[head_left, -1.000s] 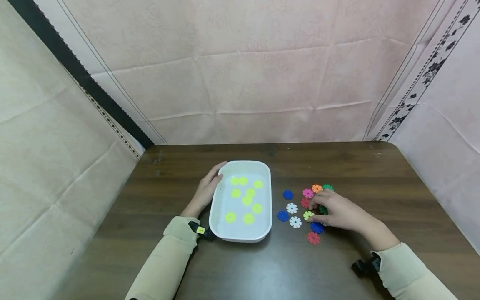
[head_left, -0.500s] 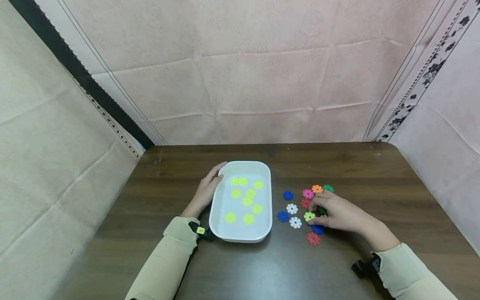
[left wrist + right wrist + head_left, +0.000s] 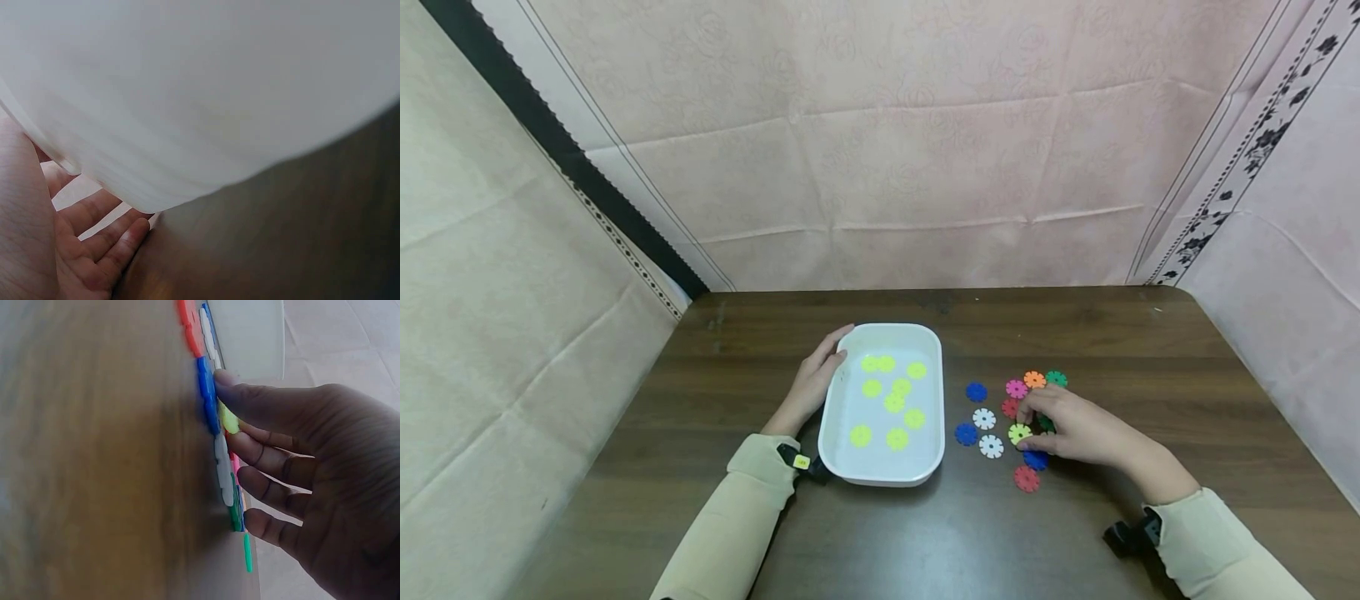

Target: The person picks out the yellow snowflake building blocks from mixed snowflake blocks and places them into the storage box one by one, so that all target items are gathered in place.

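Note:
My left hand (image 3: pixel 808 387) grips the left side of a white plastic tray (image 3: pixel 880 473), thumb at its rim; in the left wrist view the fingers (image 3: pixel 94 212) bend against its outer wall. Several yellow-green notched interlocking discs (image 3: pixel 897 438) lie spread inside the tray. To the right, my right hand (image 3: pixel 1075 423) pinches another yellow-green interlocking disc (image 3: pixel 1019 433) at table level between thumb and forefinger, as the right wrist view shows too. Around it lie blue (image 3: pixel 1036 460), red (image 3: pixel 1027 478), white (image 3: pixel 991 447), pink (image 3: pixel 1017 389), orange (image 3: pixel 1034 379) and green discs (image 3: pixel 1056 378), some partly hidden by the hand.
Everything rests on a brown wooden table (image 3: pixel 775 333). Pale patterned cloth (image 3: pixel 925 183) hangs behind the table's far edge and along both sides. Two more blue discs (image 3: pixel 977 392) lie between the tray and the right hand.
The right thumb has shifted slightly toward me, and the yellow-green disc by it has slid a little to the right. The left hand and tray have stayed in place.

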### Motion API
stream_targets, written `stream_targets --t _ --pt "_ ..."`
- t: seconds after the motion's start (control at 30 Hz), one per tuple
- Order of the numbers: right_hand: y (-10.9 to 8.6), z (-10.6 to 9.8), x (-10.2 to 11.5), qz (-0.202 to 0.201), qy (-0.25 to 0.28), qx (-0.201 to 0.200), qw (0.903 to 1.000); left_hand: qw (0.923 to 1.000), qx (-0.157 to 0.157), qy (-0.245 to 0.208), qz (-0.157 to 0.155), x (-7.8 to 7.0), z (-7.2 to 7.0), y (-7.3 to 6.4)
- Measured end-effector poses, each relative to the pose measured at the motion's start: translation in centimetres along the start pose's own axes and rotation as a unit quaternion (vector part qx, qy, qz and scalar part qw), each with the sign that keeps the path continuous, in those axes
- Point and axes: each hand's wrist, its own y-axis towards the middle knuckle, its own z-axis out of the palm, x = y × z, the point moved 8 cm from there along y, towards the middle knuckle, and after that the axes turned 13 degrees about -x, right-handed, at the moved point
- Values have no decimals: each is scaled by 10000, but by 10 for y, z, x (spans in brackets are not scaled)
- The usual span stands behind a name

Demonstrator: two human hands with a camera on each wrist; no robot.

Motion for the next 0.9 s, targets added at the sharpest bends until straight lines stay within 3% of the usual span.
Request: stream_targets --t 0.17,0.4,0.9 --pt "1 0 -2 114 66 17 9999 9999 72 -8 -140 2 0 1" --pt "1 0 1 73 396 96 9991 9998 123 -18 -129 -31 -3 -12" --pt "10 -6 13 -253 694 -186 9971 9997 178 -108 -131 -31 -3 -12"
